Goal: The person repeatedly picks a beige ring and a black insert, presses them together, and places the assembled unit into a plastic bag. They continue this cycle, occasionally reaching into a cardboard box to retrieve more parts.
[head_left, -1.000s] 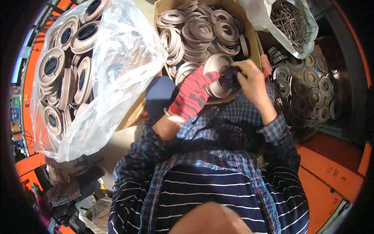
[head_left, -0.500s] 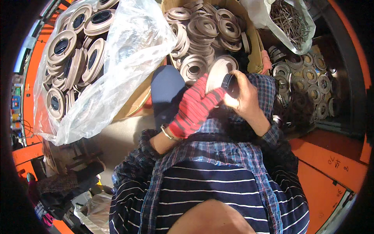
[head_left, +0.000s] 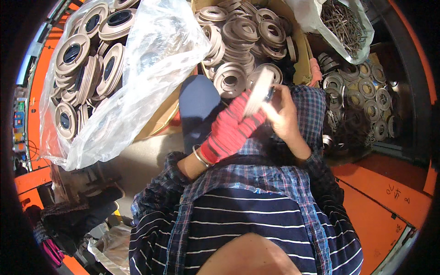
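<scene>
A beige grooved ring, blurred and tilted nearly edge-on, is held above my lap. My left hand, in a red glove with dark stripes, is closed around its lower left side. On the ring's right side a black ring shows at its middle. My bare right hand has its thumb and fingers curled round this black ring; part of the grip is in shadow. Just beyond my hands, a cardboard box holds many similar beige rings with open centres.
To the left, a clear plastic bag holds beige rings with black centres. At the far right stand a white sack of thin brown strips and a bin of metal rings. Orange panels flank me.
The beige ring has turned more edge-on and blurred. My right hand has shifted slightly down and left, its fingers closer to the ring. My left hand keeps its hold.
</scene>
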### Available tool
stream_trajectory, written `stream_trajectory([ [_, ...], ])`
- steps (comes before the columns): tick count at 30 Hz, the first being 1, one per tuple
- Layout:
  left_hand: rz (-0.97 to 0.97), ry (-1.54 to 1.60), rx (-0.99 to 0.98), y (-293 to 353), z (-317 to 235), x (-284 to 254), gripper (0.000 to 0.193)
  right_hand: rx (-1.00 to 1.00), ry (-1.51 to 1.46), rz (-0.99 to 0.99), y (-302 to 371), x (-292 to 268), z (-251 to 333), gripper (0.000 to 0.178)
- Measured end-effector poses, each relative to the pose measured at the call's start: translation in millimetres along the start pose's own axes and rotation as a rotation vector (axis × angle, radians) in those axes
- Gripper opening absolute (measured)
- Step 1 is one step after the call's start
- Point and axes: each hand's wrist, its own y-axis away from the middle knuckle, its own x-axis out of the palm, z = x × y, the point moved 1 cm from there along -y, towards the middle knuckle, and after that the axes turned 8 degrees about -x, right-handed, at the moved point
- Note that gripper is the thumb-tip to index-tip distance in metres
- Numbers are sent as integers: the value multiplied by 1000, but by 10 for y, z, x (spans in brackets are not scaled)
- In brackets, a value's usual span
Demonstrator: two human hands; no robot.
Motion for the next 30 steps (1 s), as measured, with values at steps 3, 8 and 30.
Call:
stream_trajectory([
  [3, -39, -671, 768, 17, -3, -4, 59, 579, -1134, 166, 122, 79, -124, 58],
  [8, -11, -371, -39, 139, 203, -215, 60, 308, 68, 241, 140, 10, -76, 63],
  [30, -1458, -1147, 365, 200, -1377, -2280, 52, 317, 1296, 761, -1881, -1244, -1686, 38],
])
